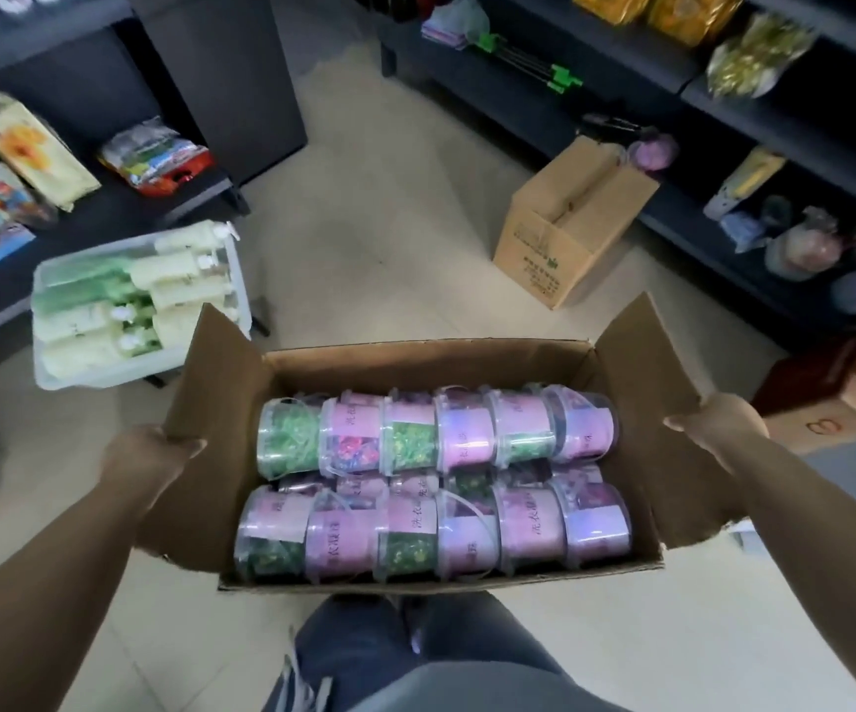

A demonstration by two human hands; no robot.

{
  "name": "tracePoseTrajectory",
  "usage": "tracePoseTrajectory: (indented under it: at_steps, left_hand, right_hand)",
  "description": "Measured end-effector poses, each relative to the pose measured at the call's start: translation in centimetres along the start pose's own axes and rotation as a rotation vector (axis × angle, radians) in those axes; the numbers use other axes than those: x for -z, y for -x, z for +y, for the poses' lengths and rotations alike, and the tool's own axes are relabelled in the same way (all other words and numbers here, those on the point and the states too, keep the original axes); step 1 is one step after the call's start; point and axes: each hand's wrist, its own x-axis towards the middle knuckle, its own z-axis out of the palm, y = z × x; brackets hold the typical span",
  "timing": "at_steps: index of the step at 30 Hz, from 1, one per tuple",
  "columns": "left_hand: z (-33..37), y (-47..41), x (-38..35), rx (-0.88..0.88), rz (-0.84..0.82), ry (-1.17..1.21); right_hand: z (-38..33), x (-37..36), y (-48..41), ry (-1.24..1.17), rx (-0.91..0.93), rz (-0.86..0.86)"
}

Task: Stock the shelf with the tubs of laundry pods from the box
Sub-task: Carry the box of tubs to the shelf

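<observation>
An open cardboard box [431, 362] is held up in front of me above the floor. It is packed with several clear tubs of laundry pods [436, 485] lying on their sides in two rows, with pink, purple and green labels. My left hand [151, 454] grips the box's left flap, thumb over its edge. My right hand [713, 421] grips the right flap the same way. Dark shelves [544, 84] line the right and far side of the aisle.
A clear bin [138, 305] of pump bottles stands at the left, beside a low dark shelf with snack bags [20, 161]. A closed cardboard carton [569, 223] sits on the floor at right. Bags and jars fill the right shelves. Beige tiled floor lies ahead.
</observation>
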Motion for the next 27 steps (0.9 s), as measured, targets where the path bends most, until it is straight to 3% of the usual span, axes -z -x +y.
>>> tracePoseTrajectory:
  at_steps: [18,27]
  left_hand:
    - [26.8,-29.8,6.2,-0.110,-0.029,-0.009]
    - [40.9,-43.0,7.5,-0.170,-0.028,-0.079]
  right_hand:
    - [-23.1,9.8,-21.4,-0.032,-0.080,0.002]
    - [-30.4,12.7,-32.7,-0.147,-0.172,-0.045]
